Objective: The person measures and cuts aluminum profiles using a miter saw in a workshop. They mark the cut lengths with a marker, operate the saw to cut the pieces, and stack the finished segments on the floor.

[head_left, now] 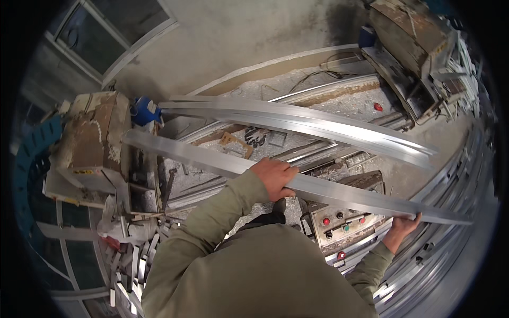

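A long silvery aluminium profile (339,195) slants across in front of me, from the left machine down toward the right. Near its middle my left hand (274,177) grips it from above, fingers and thumb closed over its sides. Farther along, close to the right end, my right hand (404,230) is closed round its near edge, partly hidden by the metal. Beyond it, several similar profiles (297,119) lie side by side across the machine bed. Under the held piece sits a control box (347,225) with red, green and black knobs, partly covered by it.
Bulky worn machine heads stand at the left (93,143) and far right (411,42); a blue motor (144,110) adjoins the left one. A patterned glove (255,136) lies among metal chips. Offcuts (138,265) pile up lower left. Stacked long profiles (440,254) fill the right side.
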The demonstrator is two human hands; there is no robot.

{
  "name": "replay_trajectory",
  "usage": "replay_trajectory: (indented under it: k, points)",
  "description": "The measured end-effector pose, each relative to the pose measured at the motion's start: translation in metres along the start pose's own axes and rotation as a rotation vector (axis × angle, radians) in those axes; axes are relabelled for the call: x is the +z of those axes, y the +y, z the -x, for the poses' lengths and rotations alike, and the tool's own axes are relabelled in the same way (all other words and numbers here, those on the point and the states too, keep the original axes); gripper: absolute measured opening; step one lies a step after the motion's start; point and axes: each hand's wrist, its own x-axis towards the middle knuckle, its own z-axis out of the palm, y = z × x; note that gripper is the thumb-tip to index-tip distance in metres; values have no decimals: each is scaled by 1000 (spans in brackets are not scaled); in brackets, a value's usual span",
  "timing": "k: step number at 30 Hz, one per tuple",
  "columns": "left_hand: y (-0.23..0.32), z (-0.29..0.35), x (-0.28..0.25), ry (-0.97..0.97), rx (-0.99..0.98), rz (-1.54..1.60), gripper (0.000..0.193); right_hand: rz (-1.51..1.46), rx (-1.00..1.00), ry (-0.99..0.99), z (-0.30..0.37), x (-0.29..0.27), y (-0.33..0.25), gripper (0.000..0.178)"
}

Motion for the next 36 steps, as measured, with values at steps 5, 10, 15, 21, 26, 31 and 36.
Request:
replay_trajectory:
  k: [5,10,15,21,26,31,36]
  points:
    - [-60,-23,44,15,60,-148,71,329,-242,283,-21,13,31,58]
    - [-165,-44,128,102,-45,-220,41,193,57,322,-20,44,96,60]
    - [-272,-41,156,215,-130,-150,45,212,96,365,2,134,183,61]
    - [-374,-60,177,76,-303,-191,51,335,150,121,-65,132,267,65]
    - [-483,-65,197,1,-606,-207,62,358,318,-18,-63,160,388,63]
    - [-512,-67,194,-9,-610,-247,62,387,317,-21,-81,147,429,66]
    - [-531,-80,199,159,-497,-304,58,551,298,39,-86,160,441,70]
